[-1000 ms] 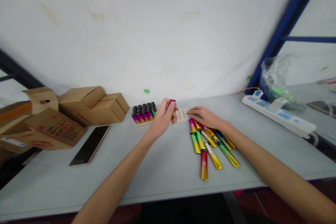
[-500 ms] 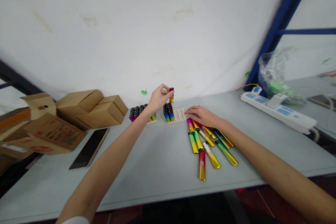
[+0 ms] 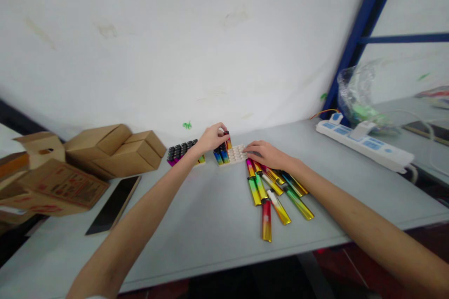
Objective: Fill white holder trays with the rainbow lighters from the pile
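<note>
Nearest, at the front edge of the grey table, a loose spread of shiny rainbow-coloured lighters lying flat, one red-and-gold one closest of all. Just behind that spread, the right hand resting palm down, fingers loosely extended over the far ends of the lighters and touching the near right edge of a white tray; nothing clasped in it. On the tray, a few lighters standing upright along its left side, the remaining sockets bare. At that same tray, the left hand pinched around a single upright lighter, red and gold with a dark cap, held low at the standing row on the tray's far left part. Left of this, a second tray full of upright lighters. Further left, a dark phone lying flat, then brown cardboard boxes. Off to the right, a white power strip and a crumpled clear plastic bag. Behind everything, a white wall and a blue post.
</note>
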Demonstrator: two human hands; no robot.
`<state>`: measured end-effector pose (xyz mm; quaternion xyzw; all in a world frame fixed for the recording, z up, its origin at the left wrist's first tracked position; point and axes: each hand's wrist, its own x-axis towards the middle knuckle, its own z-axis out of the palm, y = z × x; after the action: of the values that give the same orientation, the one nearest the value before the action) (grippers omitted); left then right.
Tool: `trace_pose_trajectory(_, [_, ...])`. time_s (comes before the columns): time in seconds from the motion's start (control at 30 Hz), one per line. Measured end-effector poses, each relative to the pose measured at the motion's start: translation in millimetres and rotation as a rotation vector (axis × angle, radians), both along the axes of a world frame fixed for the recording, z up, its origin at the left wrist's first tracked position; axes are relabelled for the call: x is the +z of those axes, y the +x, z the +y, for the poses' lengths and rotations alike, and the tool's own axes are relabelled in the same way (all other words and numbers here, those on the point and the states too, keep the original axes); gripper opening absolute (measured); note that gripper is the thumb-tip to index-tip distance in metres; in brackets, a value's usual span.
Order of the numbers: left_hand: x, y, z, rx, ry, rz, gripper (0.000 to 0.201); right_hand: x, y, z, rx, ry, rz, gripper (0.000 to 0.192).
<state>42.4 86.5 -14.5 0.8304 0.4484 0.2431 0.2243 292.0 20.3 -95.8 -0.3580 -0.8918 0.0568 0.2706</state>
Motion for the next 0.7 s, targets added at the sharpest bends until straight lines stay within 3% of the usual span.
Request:
trace_pose_trajectory(0.43, [11.1, -1, 0, -0.126, 0.018, 0.110, 0.023, -0.3, 1, -1, 0.002, 0.005, 0.012, 0.032])
trace_pose_trajectory(0.7, [15.1, 11, 0, -0.065, 0.087, 0.245, 0.016, -1.1, 0, 0, 0.001, 0.014, 0.015, 0.032])
